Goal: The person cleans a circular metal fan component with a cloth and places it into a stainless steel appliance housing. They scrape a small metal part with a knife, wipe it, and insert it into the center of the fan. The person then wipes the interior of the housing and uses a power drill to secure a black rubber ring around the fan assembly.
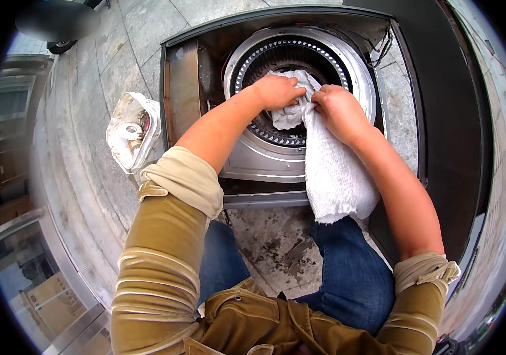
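My left hand point(278, 90) reaches into the middle of a round silver metal drum point(232, 77) with a toothed inner ring, its fingers curled on a bunched grey-white cloth point(339, 177). Just right of it, my right hand point(336, 112) pinches the same cloth, which hangs from there over the housing's near edge toward my right leg. The drum sits in an open dark metal housing point(181, 71) with a brownish, stained inner panel. The cloth hides part of the drum's floor and some of my fingertips.
A dirty white container point(117, 142) with small round parts inside stands left on grey paving point(140, 29). A long black panel point(454, 148) borders the right, near some wires point(383, 50). Glass panes with cardboard boxes point(52, 302) behind them line the left; a wheel point(60, 46) shows top left.
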A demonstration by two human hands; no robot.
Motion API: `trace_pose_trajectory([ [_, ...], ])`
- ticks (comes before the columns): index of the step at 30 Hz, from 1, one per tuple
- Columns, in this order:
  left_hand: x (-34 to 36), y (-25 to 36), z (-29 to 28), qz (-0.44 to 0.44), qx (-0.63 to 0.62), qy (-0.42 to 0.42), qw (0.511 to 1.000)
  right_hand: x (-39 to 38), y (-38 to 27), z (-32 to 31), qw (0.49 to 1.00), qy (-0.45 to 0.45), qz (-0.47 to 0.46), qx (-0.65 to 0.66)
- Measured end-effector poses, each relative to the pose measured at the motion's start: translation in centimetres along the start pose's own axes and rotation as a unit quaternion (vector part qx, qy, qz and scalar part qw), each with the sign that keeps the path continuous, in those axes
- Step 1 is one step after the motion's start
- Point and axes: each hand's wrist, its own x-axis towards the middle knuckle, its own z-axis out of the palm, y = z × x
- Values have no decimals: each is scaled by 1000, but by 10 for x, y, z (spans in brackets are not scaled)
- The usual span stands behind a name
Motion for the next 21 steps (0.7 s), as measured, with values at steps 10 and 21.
trace_pose_trajectory([
  [10,4,2,23,-68,40,107,991,-13,-5,3,953,-297,51,-33],
  [21,12,3,38,-67,93,163,980,-10,-12,34,967,-250,56,-5],
])
